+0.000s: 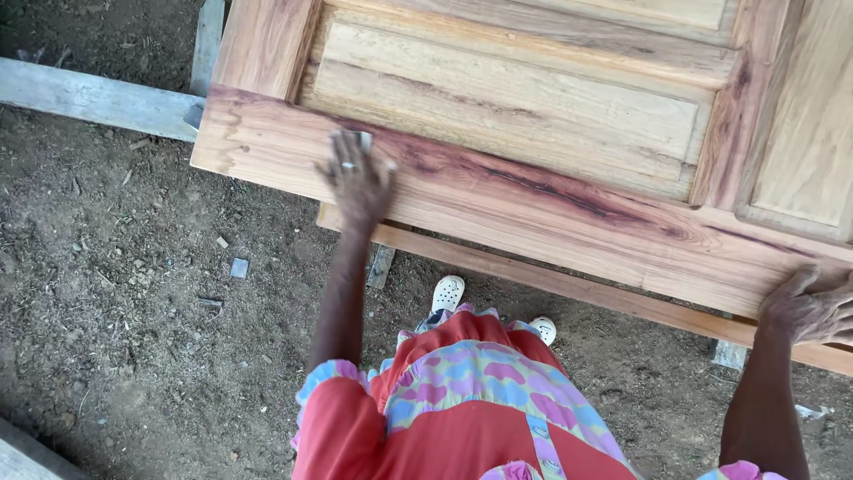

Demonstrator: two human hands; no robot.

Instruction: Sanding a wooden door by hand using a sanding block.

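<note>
I watch the left hand [358, 180] press a small grey sanding pad [359, 140] onto the wooden door [551, 200]; right hand [810, 308] grips its edge; most wood already looks smooth.

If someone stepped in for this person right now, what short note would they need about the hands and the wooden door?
Left hand: flat on the near rail of the wooden door, pressing a small grey pad, probably sandpaper, under the fingers.
Right hand: gripping the door's near edge, holding nothing else.
Door: lies flat, panels up, on wooden beams above the dirt ground.
Done: cannot tell how much has been rubbed; the wood looks bare all over.
Left: likely the rest of the rail and the panels, judging by where the pad sits.
</note>
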